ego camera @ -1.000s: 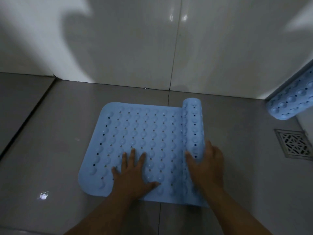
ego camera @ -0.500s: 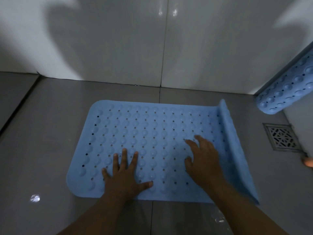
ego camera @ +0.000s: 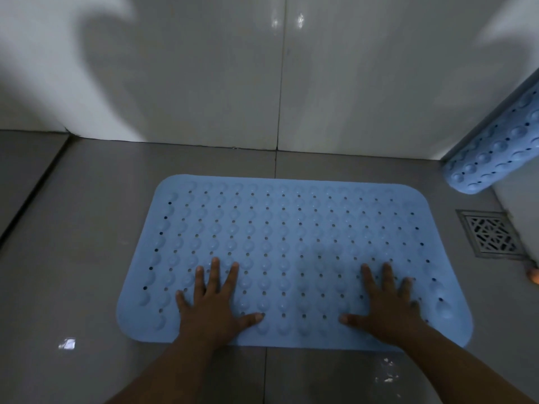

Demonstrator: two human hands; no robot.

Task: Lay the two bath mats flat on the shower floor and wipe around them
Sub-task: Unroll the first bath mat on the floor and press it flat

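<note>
As hands (ego camera: 382, 310) press, mat (ego camera: 291, 228) lies crosswise

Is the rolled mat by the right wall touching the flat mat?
Apart. The head view shows bare grey floor between the rolled mat and the flat mat.

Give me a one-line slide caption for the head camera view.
Both hands, left and right, press a blue mat flat on the floor; a second mat waits rolled by the drain.
</note>
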